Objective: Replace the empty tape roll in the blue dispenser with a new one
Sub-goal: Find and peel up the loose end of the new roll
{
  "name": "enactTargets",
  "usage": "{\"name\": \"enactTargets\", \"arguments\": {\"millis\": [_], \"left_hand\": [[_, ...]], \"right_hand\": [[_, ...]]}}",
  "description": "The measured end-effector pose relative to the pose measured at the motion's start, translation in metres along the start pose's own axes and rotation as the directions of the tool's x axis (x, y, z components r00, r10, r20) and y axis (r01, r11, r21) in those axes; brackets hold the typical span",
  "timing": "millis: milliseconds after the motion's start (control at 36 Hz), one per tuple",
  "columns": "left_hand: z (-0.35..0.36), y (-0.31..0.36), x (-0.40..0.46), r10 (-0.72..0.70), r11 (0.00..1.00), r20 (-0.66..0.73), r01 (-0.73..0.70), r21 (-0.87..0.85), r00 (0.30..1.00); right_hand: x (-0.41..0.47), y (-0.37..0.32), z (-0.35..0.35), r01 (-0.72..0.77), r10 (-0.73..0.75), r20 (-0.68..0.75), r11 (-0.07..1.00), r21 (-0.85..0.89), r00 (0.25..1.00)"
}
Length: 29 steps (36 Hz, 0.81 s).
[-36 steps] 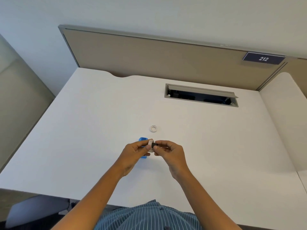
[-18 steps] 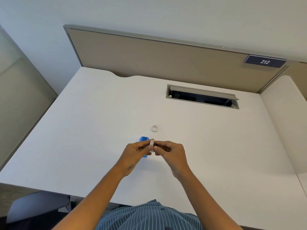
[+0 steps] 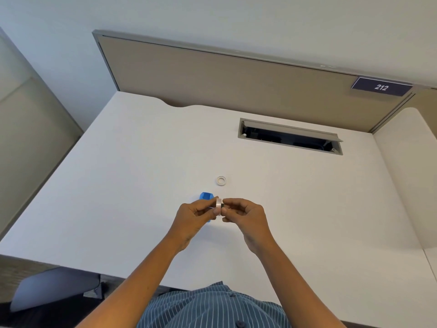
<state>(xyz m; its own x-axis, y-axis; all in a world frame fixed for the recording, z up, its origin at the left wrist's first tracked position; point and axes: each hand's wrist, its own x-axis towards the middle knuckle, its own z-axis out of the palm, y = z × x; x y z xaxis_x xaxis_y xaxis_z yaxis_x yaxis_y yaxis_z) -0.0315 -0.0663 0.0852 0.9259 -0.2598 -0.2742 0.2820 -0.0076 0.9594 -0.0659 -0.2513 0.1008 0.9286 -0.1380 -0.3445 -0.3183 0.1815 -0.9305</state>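
Note:
A pale tape roll [image 3: 219, 205] stands on edge between my two hands, just above the white desk [image 3: 118, 185]. My left hand [image 3: 196, 216] pinches it with thumb and fingers from the left. My right hand [image 3: 243, 215] grips it from the right, fingers curled. The blue dispenser [image 3: 205, 196] lies on the desk behind and under my left hand, mostly hidden by it. A small white empty ring [image 3: 221, 180] lies flat on the desk a little beyond the hands.
An open cable hatch [image 3: 289, 138] is cut into the desk at the back right. A beige partition [image 3: 236, 79] with a "212" sign [image 3: 380, 87] stands behind the desk. A second white desk [image 3: 406, 174] adjoins on the right.
Both hands stay together over the dispenser. The fingers have shifted on the roll, and its pale outer face now shows more plainly between them. The camera tilted slightly.

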Motion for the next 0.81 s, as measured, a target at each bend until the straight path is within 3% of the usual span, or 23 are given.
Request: {"name": "enactTargets", "arguments": {"millis": [611,806], "left_hand": [[0.003,0.005,0.006,0.022,0.995,0.095,-0.031,0.097,0.995],[0.005,0.004,0.01,0.042,0.996,0.034,-0.044,0.071,0.999]], "right_hand": [[0.016,-0.003,-0.015,-0.037,0.035,0.049,0.997,0.061,0.998],[0.02,-0.004,-0.021,-0.039,0.037,0.025,0.996,0.081,0.999]]}}
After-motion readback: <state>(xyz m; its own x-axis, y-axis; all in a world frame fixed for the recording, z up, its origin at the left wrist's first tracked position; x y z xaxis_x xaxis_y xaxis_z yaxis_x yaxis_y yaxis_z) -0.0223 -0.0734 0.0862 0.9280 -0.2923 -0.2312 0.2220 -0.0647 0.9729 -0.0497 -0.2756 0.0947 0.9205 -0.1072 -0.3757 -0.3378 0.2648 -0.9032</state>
